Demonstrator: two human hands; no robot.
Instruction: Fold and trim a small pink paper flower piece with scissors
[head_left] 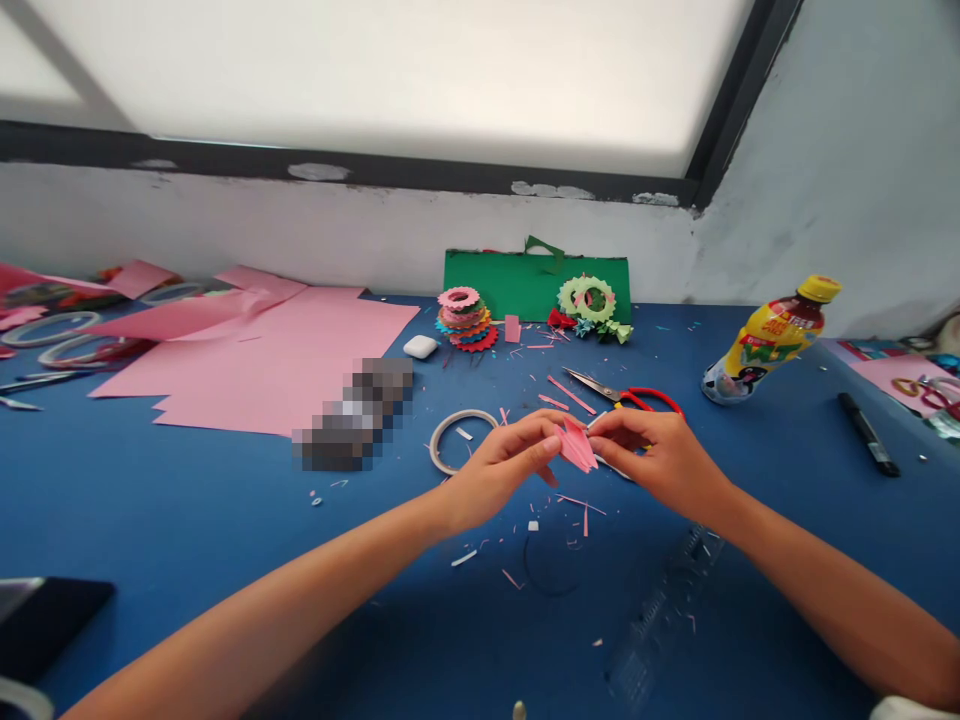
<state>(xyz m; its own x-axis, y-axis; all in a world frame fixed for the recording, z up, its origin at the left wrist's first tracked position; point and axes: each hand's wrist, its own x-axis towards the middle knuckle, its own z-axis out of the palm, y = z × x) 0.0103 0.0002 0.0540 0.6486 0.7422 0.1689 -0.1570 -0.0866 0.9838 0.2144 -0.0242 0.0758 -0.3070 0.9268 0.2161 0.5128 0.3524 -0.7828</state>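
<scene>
A small piece of folded pink paper (577, 446) is held up over the blue table between my two hands; its pleats fan downward. My left hand (510, 460) pinches its left side between thumb and fingers. At its upper right edge, my right hand (656, 455) has thumb and fingertips closed on the paper. Red-handled scissors (651, 396) lie just behind my right hand, blades pointing left. A roll of tape (437, 447) rests flat beside my left hand, and part of another white ring shows beneath my right hand.
Pink sheets (247, 370) spread over the left. Scalloped paper rings (466, 322) and a pale green wreath (587, 298) stand before a green board (510, 275). A bottle (772, 340), a black marker (868, 434), a white case (420, 346) and a clear ruler (664, 610) surround scattered paper scraps.
</scene>
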